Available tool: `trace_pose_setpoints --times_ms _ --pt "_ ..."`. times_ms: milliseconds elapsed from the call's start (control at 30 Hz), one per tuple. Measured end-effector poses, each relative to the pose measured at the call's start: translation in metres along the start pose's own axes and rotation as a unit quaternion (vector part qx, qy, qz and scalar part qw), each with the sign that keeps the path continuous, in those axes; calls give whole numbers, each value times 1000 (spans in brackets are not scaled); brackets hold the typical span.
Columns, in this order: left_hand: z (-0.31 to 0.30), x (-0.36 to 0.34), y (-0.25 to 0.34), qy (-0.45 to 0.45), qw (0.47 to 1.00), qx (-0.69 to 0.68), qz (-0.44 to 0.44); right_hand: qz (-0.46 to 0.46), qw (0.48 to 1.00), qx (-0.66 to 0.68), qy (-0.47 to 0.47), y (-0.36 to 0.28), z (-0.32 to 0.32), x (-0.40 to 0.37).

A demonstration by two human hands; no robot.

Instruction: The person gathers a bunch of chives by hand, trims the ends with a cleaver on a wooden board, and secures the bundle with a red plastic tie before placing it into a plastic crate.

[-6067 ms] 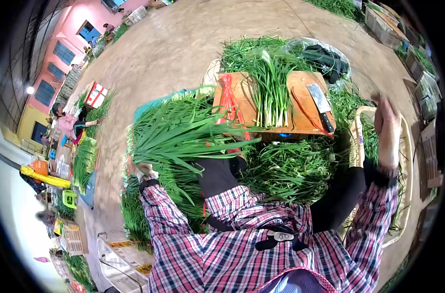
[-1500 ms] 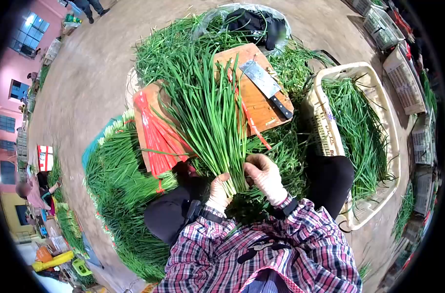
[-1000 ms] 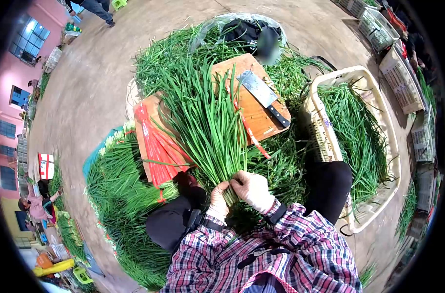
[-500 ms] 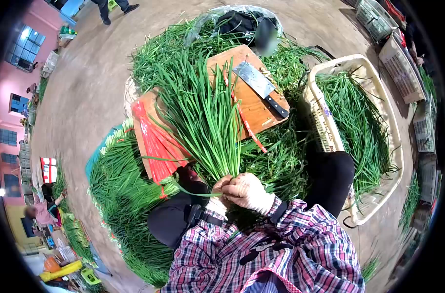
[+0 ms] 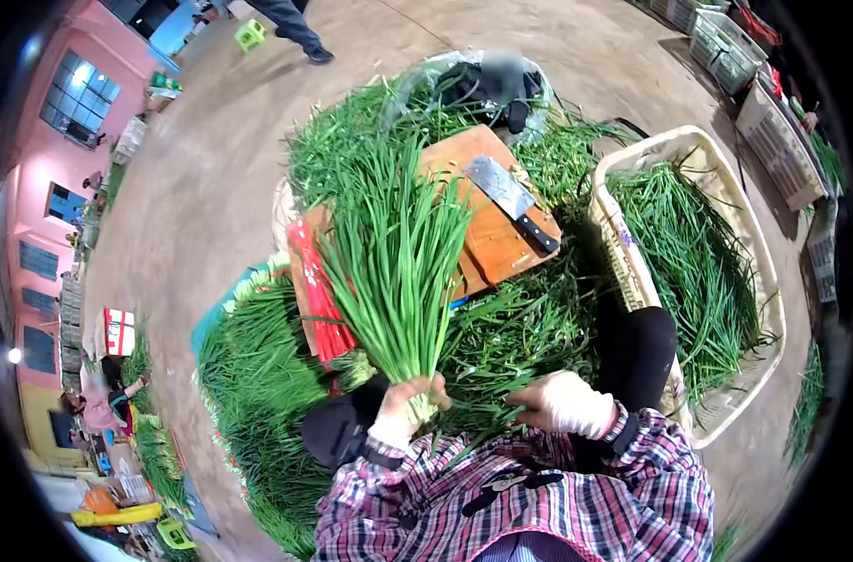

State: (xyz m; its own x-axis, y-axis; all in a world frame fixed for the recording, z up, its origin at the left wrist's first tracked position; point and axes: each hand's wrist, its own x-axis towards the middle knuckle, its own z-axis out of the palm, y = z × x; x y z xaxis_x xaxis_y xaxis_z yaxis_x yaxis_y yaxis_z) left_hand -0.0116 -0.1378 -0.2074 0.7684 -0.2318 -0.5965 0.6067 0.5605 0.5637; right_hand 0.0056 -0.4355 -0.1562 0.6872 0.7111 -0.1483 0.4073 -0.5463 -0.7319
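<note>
My left hand (image 5: pixel 406 405), in a pale wrap, is closed round the base of a bunch of green chives (image 5: pixel 398 253), whose leaves fan out up over the cutting board (image 5: pixel 501 248). Apart from the bunch, to its right, my right hand (image 5: pixel 562 405) has its fingers curled together above loose green leaves (image 5: pixel 529 323); whatever they may pinch is hidden. A cleaver (image 5: pixel 501 187) with a black handle lies on the board. Red plastic strips (image 5: pixel 322 300) lie at the board's left side, partly behind the bunch.
A cream plastic crate (image 5: pixel 623 258) of chives stands to my right. Stacked chive bundles (image 5: pixel 258 375) lie to my left. Beyond the board is a clear plastic bag (image 5: pixel 417 80) with dark cloth. Another person's leg (image 5: pixel 295 23) and a green stool (image 5: pixel 250 35) are farther off.
My right hand has left the bunch and moved right. My left hand still grips the bunch. The red strip across the board no longer shows there. The camera view has shifted.
</note>
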Motion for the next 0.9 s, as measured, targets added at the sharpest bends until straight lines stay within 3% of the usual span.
trace_pose_setpoints --times_ms 67,167,200,233,333,433,467,533,667,700,767,833,867,900 --pt "-1 -26 19 -60 997 39 40 37 998 -1 47 -5 -14 -6" --pt "-12 -65 33 -57 993 99 40 28 967 160 196 -24 -41 -9" --pt "7 -84 40 -13 995 98 23 4 947 195 257 -26 -44 -10" --pt "4 -95 42 -24 991 127 28 56 906 329 259 -30 -47 -10" --pt "11 -129 46 12 982 182 38 62 864 409 286 -42 -80 -9" --pt "12 -153 40 3 990 137 12 9 890 312 333 -40 -97 -1" --pt "9 -161 36 19 986 164 17 35 894 303 327 -38 -99 2" --pt "9 -169 30 28 985 172 -13 15 929 154 336 -33 -104 6" --pt "-5 -177 16 -10 985 172 -27 6 956 20 291 -19 -91 17" --pt "-9 -175 16 -49 984 166 -45 8 966 49 253 -21 -90 15" --pt "3 -183 15 -12 938 347 6 -23 976 36 214 -30 -85 17" --pt "8 -185 16 17 933 359 2 -75 977 20 196 -31 -70 22" --pt "10 -185 16 32 930 365 -1 -41 988 -33 145 -40 -67 25" --pt "16 -184 21 41 945 325 -22 -86 983 -22 164 -38 -58 24"
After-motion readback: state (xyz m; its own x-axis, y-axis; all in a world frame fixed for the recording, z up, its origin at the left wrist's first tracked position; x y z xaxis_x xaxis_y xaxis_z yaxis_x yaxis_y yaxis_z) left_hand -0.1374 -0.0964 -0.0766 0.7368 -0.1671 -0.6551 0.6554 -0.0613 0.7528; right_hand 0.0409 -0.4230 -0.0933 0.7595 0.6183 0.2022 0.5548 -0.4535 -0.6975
